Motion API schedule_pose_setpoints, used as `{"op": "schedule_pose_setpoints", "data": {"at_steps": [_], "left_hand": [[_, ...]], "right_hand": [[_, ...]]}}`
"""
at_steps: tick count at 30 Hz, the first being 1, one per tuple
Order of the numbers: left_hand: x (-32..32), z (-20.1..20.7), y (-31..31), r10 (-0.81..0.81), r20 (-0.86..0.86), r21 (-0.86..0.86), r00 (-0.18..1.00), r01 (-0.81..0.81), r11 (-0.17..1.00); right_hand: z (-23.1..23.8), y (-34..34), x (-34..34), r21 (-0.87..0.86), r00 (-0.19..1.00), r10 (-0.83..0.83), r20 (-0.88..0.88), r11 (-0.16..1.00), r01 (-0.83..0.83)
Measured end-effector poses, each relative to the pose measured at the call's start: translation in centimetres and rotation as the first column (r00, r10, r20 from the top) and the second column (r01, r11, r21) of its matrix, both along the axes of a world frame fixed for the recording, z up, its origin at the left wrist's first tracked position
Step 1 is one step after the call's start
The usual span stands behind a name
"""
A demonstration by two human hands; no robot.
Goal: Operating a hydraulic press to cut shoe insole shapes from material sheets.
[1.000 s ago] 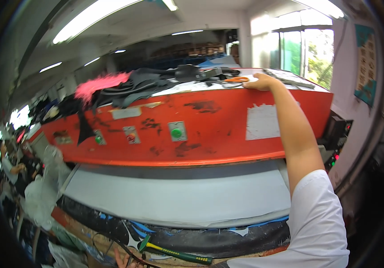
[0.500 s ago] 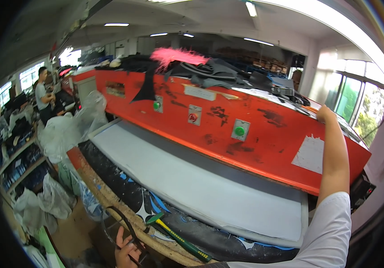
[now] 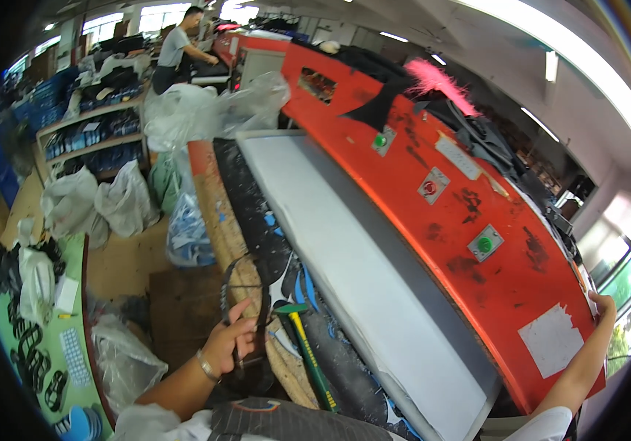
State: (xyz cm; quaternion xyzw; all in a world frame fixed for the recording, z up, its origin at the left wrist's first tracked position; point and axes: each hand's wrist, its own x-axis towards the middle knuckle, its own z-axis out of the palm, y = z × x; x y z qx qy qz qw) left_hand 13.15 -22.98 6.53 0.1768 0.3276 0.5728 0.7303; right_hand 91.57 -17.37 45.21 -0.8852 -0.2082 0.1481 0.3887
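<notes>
My left hand [image 3: 233,342] is closed around a thin dark looped strip [image 3: 264,273], which stands up above the fingers; its exact kind is unclear. Just right of that hand, a hammer [image 3: 311,357] with a green head and a green-and-yellow handle lies on the black bed [image 3: 246,184] of a large red press. My right arm reaches far right, where my right hand [image 3: 604,305] curls at the top edge of the red press beam [image 3: 433,228]. Its fingertips are mostly hidden, and whatever they hold cannot be made out.
A long white board [image 3: 330,213] lies under the beam. Green and red buttons [image 3: 485,243] sit on its front. Dark sheets and pink fluff [image 3: 440,82] lie on top. Plastic bags [image 3: 128,198] and a green table [image 3: 73,272] are left. A co-worker [image 3: 176,51] stands behind.
My view has swung left, bringing the green table into sight. My left hand has come up with the looped strip. The right hand stays at the beam's top edge.
</notes>
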Motion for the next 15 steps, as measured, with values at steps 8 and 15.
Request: {"op": "schedule_pose_setpoints", "data": {"at_steps": [8, 15], "left_hand": [[1.2, -3.0, 3.0, -0.068, 0.179, 0.025, 0.982, 0.065, 0.998], [0.9, 2.6, 3.7, -0.066, 0.089, 0.055, 0.994, 0.061, 0.997]], "right_hand": [[-1.0, -5.5, 17.9, 0.564, 0.967, 0.187, 0.171, 0.787, -0.252], [-14.3, -12.9, -1.3, 0.953, 0.989, 0.114, 0.094, 0.276, -0.122]]}}
